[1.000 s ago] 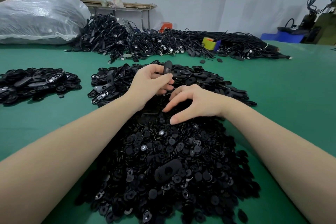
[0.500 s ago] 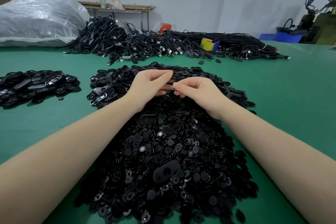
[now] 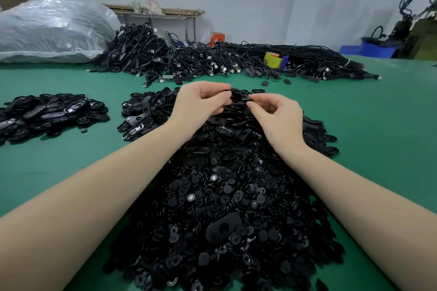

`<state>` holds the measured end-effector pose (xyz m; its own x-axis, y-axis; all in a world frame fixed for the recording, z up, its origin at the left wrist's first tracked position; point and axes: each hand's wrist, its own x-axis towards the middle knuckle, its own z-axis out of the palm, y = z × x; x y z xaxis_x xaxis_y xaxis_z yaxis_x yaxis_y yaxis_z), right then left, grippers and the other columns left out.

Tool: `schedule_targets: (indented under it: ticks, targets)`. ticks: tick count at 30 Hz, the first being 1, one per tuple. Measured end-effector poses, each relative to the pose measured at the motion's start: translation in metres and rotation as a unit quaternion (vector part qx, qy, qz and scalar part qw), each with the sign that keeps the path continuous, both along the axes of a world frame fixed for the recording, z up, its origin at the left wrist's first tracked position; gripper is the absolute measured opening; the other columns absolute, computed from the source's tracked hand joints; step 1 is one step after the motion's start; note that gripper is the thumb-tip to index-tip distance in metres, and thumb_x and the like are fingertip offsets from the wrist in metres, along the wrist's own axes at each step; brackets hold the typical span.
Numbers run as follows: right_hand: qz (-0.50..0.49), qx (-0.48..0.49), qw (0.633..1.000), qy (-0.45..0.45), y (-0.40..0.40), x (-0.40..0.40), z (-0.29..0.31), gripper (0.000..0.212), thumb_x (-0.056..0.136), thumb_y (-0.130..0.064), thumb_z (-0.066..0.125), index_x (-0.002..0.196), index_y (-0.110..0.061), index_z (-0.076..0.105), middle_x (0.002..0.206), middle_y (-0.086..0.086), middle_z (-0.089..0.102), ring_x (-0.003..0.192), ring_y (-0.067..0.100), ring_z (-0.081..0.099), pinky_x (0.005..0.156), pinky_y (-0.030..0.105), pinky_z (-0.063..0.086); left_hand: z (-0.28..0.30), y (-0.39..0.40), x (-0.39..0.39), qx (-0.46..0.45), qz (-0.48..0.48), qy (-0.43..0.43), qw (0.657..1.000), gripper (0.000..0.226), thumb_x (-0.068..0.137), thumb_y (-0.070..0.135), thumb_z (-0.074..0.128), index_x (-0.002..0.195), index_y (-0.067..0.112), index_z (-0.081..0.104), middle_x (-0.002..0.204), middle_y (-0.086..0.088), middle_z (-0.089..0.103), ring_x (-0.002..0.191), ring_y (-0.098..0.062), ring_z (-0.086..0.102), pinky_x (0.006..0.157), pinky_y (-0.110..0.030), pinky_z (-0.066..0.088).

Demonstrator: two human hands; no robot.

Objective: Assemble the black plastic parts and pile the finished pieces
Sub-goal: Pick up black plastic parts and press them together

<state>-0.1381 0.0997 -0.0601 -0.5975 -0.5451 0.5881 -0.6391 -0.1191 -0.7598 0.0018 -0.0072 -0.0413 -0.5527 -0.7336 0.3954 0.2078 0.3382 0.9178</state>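
A big heap of small round black plastic parts (image 3: 227, 215) covers the green table in front of me. Behind it lies a heap of oval black shells (image 3: 238, 123). My left hand (image 3: 201, 104) and my right hand (image 3: 276, 116) meet above the far heap. Between them sits one black oval part (image 3: 240, 96): my left fingers grip its left end, and my right thumb and forefinger pinch its right end. A separate pile of black oval pieces (image 3: 47, 113) lies at the far left.
A mass of black cables (image 3: 212, 59) runs across the back of the green table (image 3: 378, 137). A large clear plastic bag (image 3: 52, 30) sits back left. A yellow tape roll (image 3: 273, 60) rests among the cables. One oval shell (image 3: 223, 229) lies on the near heap.
My right hand rose from the heap and came up to my left hand; both now hold the one black part, slightly higher and farther out than before.
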Motion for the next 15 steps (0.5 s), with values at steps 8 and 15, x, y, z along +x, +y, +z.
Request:
schedule_targets:
  ticks: [8, 15]
  targets:
    - [-0.031, -0.015, 0.990, 0.136, 0.001, 0.008, -0.001, 0.015, 0.088, -0.023, 0.069, 0.100, -0.024, 0.077, 0.085, -0.024, 0.063, 0.079, -0.009, 0.055, 0.079, 0.014, 0.044, -0.014, 0.003, -0.005, 0.053, 0.004, 0.004, 0.999, 0.017, 0.088, 0.011, 0.073, 0.095, 0.027, 0.074, 0.084, 0.005, 0.078, 0.082, -0.009, 0.074, 0.067, -0.017, 0.054]
    - [-0.025, -0.003, 0.989, 0.144, 0.002, 0.009, -0.002, 0.012, 0.089, -0.024, 0.069, 0.097, -0.026, 0.078, 0.087, -0.021, 0.067, 0.088, 0.001, 0.060, 0.085, 0.025, 0.049, -0.015, 0.002, -0.004, 0.090, 0.009, -0.001, 0.996, 0.013, 0.090, 0.008, 0.070, 0.092, 0.021, 0.074, 0.084, 0.003, 0.075, 0.081, -0.009, 0.074, 0.065, -0.017, 0.055]
